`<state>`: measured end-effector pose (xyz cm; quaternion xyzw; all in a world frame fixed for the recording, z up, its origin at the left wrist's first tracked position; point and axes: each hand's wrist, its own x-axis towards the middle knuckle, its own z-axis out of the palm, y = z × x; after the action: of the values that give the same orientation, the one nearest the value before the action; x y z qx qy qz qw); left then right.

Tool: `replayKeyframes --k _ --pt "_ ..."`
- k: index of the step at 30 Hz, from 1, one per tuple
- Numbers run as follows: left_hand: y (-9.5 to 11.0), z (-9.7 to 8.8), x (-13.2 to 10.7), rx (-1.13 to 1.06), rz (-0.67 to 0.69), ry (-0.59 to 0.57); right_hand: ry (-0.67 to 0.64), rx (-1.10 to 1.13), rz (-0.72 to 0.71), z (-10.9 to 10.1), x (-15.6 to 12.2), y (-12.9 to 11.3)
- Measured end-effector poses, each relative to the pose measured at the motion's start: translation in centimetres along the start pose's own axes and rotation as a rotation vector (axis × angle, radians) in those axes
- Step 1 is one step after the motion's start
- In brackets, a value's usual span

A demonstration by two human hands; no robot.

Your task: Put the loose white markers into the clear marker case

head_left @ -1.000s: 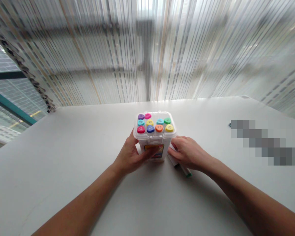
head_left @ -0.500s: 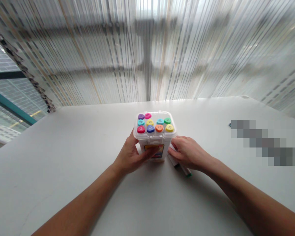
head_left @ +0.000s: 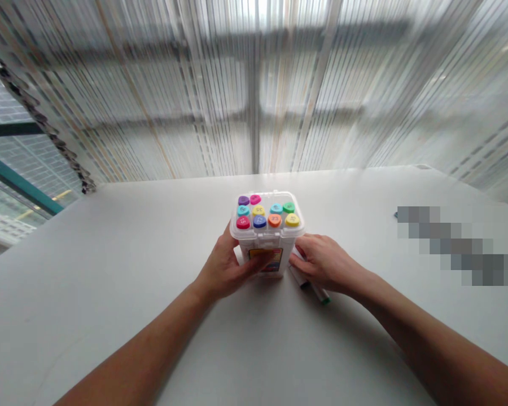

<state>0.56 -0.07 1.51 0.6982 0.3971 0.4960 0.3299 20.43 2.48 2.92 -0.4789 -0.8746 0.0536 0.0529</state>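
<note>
A clear plastic marker box (head_left: 266,234) stands upright on the white table (head_left: 110,270), holding several markers with coloured caps showing on top. My left hand (head_left: 226,269) grips the box's left side, thumb across its front label. My right hand (head_left: 324,262) rests just right of the box, fingers curled over two loose markers (head_left: 315,290) lying on the table, one with a dark tip and one with a green tip.
A striped translucent curtain (head_left: 254,90) hangs behind the table's far edge. A window (head_left: 12,158) shows at the left. A blurred-out patch (head_left: 457,245) lies on the table at the right.
</note>
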Motion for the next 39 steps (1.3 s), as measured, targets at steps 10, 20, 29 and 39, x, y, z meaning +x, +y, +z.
replayKeyframes --k 10,20,29,39 --pt "-0.66 -0.10 -0.16 -0.012 -0.041 -0.042 -0.007 0.030 -0.001 0.01 -0.04 -0.10" --pt "-0.20 -0.15 -0.15 -0.017 -0.030 -0.026 0.021 0.021 -0.014 -0.10 -0.06 -0.02" --pt "-0.43 -0.13 -0.23 -0.015 -0.037 -0.044 0.019 0.016 -0.019 0.03 -0.19 0.04" --pt "-0.27 -0.10 -0.20 -0.028 -0.048 -0.043 0.012 0.026 -0.018 0.04 -0.20 -0.01"
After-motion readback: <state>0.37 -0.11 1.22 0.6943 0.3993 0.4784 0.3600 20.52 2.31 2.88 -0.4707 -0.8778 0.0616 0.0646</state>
